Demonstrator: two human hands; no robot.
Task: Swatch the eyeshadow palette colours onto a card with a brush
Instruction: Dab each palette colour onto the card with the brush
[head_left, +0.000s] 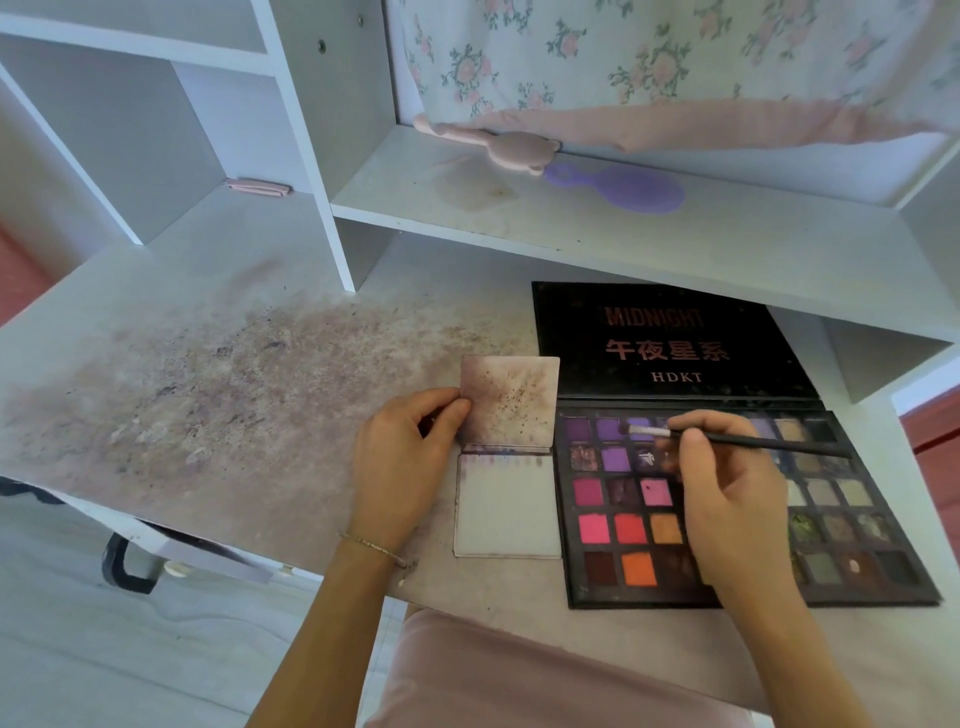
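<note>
Soft, even daylight, faint shadows, slight overall blur, wide-angle bending at edges.

black palette (587, 582), purple-stained card (511, 402), apparently purple-tipped brush (727, 439).

We see both forearms reaching forward. Left hand (400, 462): fingers curled, thumb and forefinger pinching at its far right side, palm down. Right hand (727, 499): just right of it, fingers curled in a pen-style grip, knuckles up.
</note>
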